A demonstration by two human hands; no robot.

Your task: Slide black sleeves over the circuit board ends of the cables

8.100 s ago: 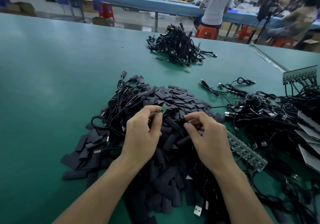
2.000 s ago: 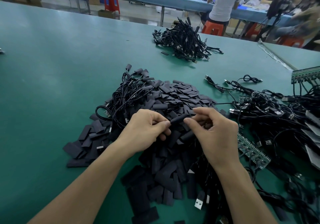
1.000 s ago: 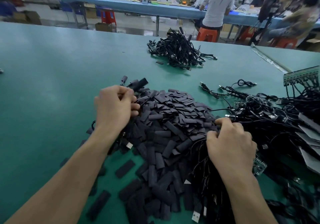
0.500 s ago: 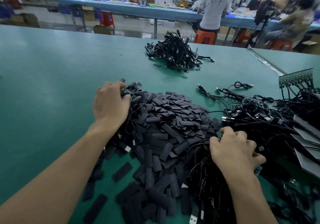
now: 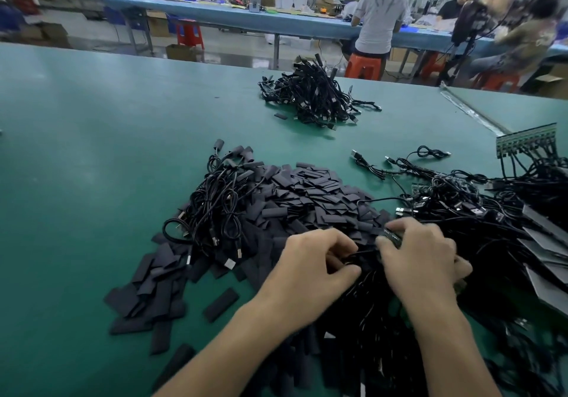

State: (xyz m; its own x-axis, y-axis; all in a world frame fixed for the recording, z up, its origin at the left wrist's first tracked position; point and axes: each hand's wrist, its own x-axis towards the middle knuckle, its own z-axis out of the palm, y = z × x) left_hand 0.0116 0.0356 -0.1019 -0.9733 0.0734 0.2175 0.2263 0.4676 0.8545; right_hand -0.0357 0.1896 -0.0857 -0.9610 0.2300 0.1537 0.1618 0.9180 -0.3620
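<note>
Blurred cable end [image 5: 392, 237] under right hand [image 5: 421, 261]

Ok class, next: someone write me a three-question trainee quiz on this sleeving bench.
1. True or false: the left hand lies flat on bare table, clear of the black sleeves.
2. Relative to the sleeve pile, the far bundle of USB cables sits: A) beyond it, B) nearer the person, C) on top of it.
3. Fill in: the table cover is ___.
Key: 1 false; 2 A; 3 green.
</note>
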